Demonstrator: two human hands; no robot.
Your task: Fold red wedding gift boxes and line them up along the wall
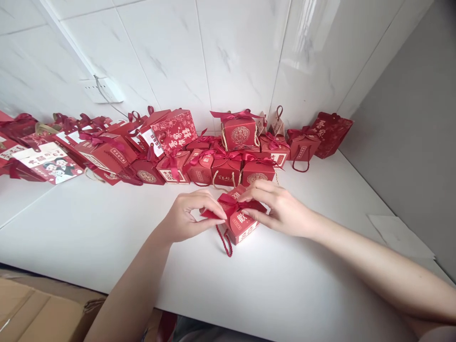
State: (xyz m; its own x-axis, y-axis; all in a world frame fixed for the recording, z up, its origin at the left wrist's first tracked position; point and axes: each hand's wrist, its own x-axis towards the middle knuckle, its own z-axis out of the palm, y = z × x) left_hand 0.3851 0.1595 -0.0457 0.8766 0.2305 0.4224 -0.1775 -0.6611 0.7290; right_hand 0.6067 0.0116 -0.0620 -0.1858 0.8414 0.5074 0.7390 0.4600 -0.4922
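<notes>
A small red gift box [241, 224] with a dark red ribbon bow [231, 205] and a red cord handle [224, 241] stands on the white table [107, 228]. My left hand [187, 216] pinches the left loop of the bow between thumb and fingers. My right hand [280, 209] pinches the right loop of the bow, fingers closed on it. Both hands sit over the top of the box.
A long row of finished red gift boxes [228, 166] with ribbons lines the tiled wall [228, 57], several stacked, with a red bag [332, 133] at the right end. A white sheet [399, 235] lies at right. A cardboard box [39, 311] sits below the table's near edge.
</notes>
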